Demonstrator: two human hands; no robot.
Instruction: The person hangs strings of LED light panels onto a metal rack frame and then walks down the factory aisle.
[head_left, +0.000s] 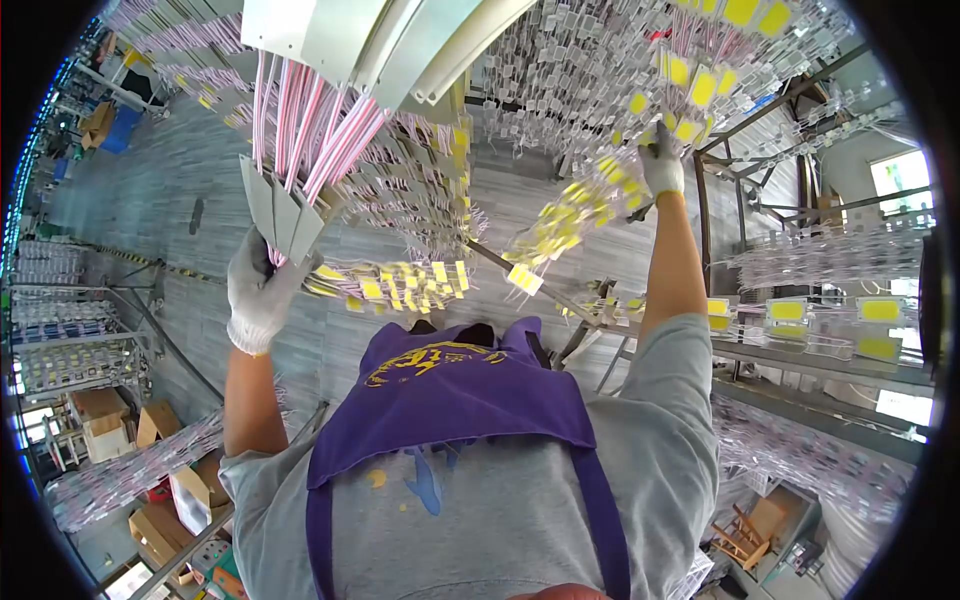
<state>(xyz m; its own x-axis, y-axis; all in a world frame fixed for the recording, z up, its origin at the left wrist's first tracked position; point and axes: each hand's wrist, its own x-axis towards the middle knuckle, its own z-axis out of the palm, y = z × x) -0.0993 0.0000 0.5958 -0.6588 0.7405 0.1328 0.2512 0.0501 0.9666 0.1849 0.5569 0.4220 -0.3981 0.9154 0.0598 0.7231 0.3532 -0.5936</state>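
Note:
My left hand (pixel 262 292), in a white and grey work glove, is closed around a bundle of wired module strings. Flat pale plates (pixel 285 215) of that bundle rise above the fist, joined by pink and white wires (pixel 310 120) to larger pale plates (pixel 385 45) at the top. Below the fist, yellow-faced modules (pixel 400 287) trail to the right. Far out to the right, my right hand (pixel 662 165), also gloved, is closed on strings of yellow-faced modules (pixel 703 88). More of these yellow modules (pixel 575 215) hang down to its left. Its fingertips are partly hidden.
Dense rows of hanging module strings (pixel 570 70) fill the upper middle. Metal frames (pixel 703 210) stand at the right, with yellow modules (pixel 880 309) along a rail. Cardboard boxes (pixel 165 530) sit at the lower left. A purple apron (pixel 450 400) covers my front.

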